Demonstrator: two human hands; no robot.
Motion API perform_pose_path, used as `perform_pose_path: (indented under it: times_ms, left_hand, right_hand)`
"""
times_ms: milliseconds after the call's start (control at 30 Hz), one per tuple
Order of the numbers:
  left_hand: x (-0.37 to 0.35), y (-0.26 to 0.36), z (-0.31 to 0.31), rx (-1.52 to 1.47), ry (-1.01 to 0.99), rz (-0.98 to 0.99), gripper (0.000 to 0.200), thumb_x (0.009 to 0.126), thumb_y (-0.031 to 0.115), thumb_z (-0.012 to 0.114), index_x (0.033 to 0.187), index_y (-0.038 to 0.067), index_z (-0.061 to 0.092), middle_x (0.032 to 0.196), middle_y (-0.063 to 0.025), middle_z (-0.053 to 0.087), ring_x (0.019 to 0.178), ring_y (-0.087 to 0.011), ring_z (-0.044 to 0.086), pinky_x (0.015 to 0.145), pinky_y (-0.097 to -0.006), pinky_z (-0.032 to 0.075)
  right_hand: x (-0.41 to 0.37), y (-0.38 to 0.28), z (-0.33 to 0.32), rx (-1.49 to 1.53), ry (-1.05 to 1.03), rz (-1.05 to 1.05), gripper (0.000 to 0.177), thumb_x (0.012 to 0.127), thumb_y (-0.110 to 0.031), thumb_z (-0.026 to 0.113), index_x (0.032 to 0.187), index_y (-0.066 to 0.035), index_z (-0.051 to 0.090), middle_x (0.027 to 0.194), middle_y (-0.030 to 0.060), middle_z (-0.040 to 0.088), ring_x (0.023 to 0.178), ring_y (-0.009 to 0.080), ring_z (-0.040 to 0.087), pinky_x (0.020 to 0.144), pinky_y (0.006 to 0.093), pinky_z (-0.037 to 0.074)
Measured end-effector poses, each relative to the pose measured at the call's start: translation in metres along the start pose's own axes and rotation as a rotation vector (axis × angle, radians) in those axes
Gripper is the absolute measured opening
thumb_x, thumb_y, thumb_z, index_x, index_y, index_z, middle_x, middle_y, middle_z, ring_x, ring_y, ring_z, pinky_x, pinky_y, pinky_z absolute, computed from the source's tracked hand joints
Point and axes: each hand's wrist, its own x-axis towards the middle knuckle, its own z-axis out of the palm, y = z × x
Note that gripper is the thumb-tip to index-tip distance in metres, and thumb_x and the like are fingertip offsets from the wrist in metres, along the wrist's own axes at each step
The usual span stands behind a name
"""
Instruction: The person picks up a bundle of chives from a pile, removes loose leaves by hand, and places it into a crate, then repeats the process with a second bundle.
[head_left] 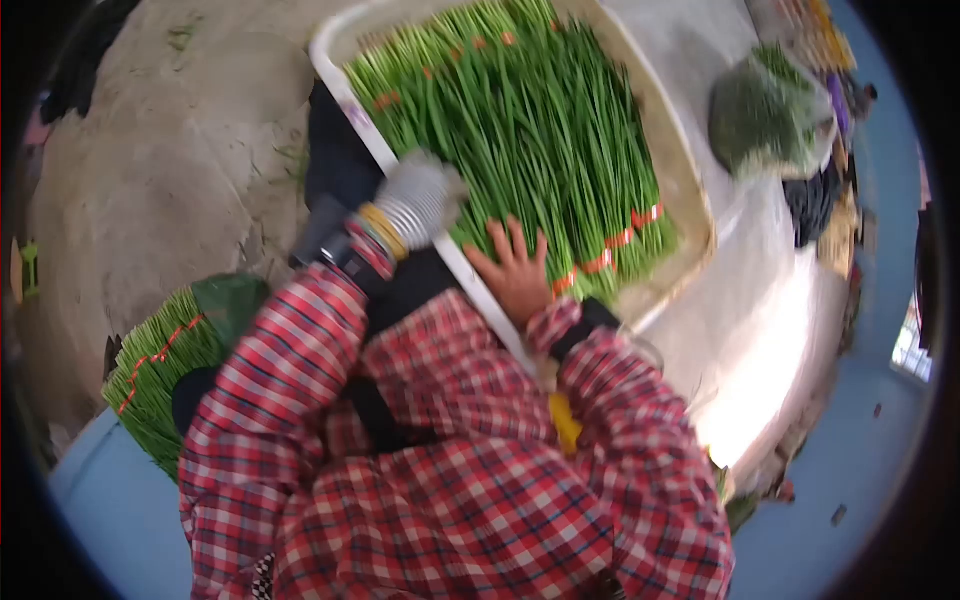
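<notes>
In the head view, a white plastic tub [680, 150] is filled with long green chives [530, 100], laid in bundles with orange-red ties. My left hand [420, 195], in a grey glove with a yellow cuff, is at the tub's near rim beside the leaves. It is blurred, and its fingers cannot be made out. On the near edge of the bundles lies my bare right hand [515, 272], palm down with the fingers spread. Its wrist passes over the tub's rim.
More tied chives [160, 370] stand at the lower left beside a dark green bag [230, 305]. A clear plastic bag of greens [765, 115] sits on pale plastic sheeting at the upper right. Loose green scraps [183, 35] lie on the floor.
</notes>
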Motion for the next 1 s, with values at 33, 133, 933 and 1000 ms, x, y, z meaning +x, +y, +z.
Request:
perform_pose_path:
  times_ms: [33,133,933,1000]
  left_hand:
    - [-0.003,-0.004,0.001,-0.193,0.195,0.082,0.016,0.072,0.013,0.063,0.087,0.01,0.069,0.09,-0.0092,0.066,0.08,-0.0314,0.058,0.08,-0.0398,0.044]
    - [-0.014,0.009,-0.026,-0.379,0.418,0.062,0.024,0.076,-0.001,0.058,0.097,0.005,0.067,0.1,-0.0119,0.068,0.103,-0.03,0.061,0.096,-0.038,0.043]
    - [-0.242,0.031,0.013,-0.595,0.585,-0.628,0.019,0.08,-0.003,0.055,0.093,0.003,0.068,0.088,-0.0131,0.068,0.083,-0.0277,0.066,0.074,-0.0333,0.052]
    - [-0.248,0.033,0.017,-0.645,0.571,-0.689,0.018,0.081,-0.003,0.054,0.092,0.002,0.068,0.087,-0.0124,0.066,0.08,-0.0239,0.064,0.071,-0.031,0.05]
  right_hand:
    - [0.005,0.004,-0.039,0.14,-0.118,0.004,0.045,0.089,-0.029,0.051,0.134,-0.026,0.048,0.145,0.0153,0.034,0.136,0.0389,0.029,0.101,0.0651,0.023]
    - [-0.006,0.068,-0.089,0.665,0.253,-0.063,0.034,0.085,-0.007,0.059,0.118,-0.011,0.061,0.117,0.0119,0.061,0.115,0.0312,0.055,0.097,0.0409,0.043]
    - [0.151,0.015,-0.038,0.176,0.258,-0.195,0.05,0.084,-0.016,0.055,0.133,-0.017,0.045,0.14,0.0046,0.039,0.135,0.0332,0.029,0.105,0.0569,0.024]
    - [0.164,0.016,-0.023,0.104,0.182,-0.199,0.051,0.085,-0.018,0.053,0.134,-0.013,0.042,0.142,0.0031,0.037,0.136,0.0308,0.029,0.106,0.0578,0.026]
